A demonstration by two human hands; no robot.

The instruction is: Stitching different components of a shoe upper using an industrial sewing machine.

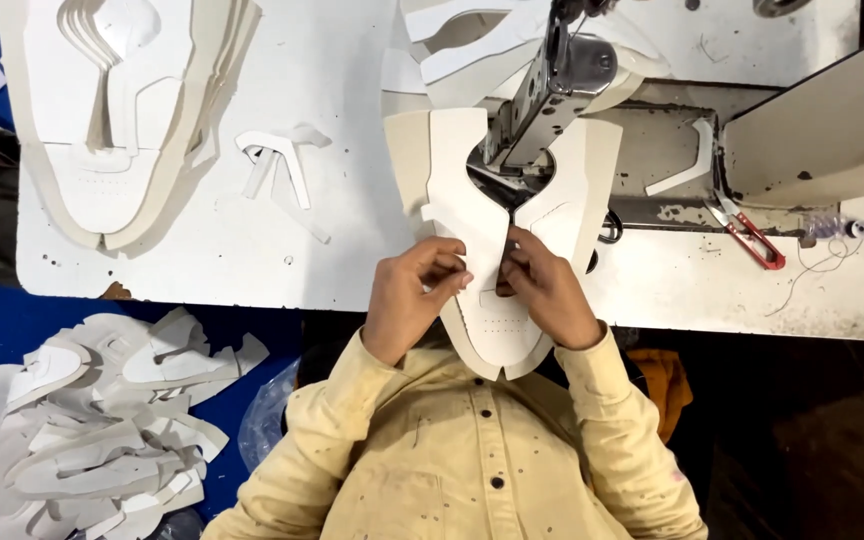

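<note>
Fingertips: we lose the tips of the left hand [414, 292] and the right hand [545, 290] behind the white shoe upper [487, 250] they pinch.
Sewing machine [562, 80]: its top runs off the upper edge — the needle is too small to make out.
Stack of cut pieces [117, 110]: cropped at the top.
Floor pile [92, 420]: cut off left and bottom.
Thread snips [749, 235]: blades too small to tell — open or closed.
</note>
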